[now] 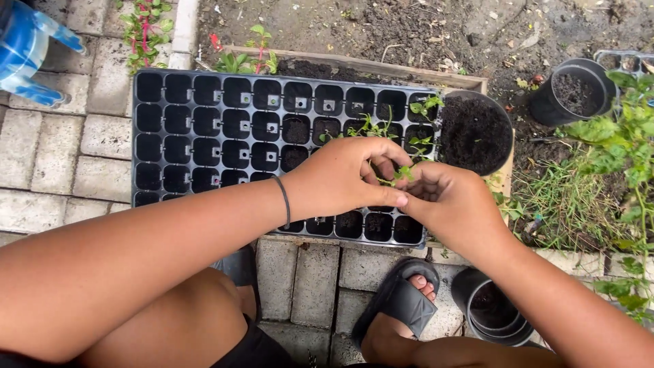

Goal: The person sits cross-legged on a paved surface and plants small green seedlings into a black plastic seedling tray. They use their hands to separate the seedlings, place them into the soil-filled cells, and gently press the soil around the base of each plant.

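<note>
A black plastic seedling tray (204,129) with many square cells lies on the paving. Most cells on its left are bare; some on the right hold dark soil and small green seedlings (422,105). My left hand (344,176) and my right hand (446,201) meet over the tray's right part, fingers pinched together around a small green seedling (403,174). A thin dark band circles my left wrist. The cell beneath the hands is hidden.
A round black pot of dark soil (475,133) stands right of the tray. Another soil-filled pot (575,90) sits farther right among weeds. A stack of black pots (494,313) lies near my sandalled foot (402,303). A blue object (27,51) is at top left.
</note>
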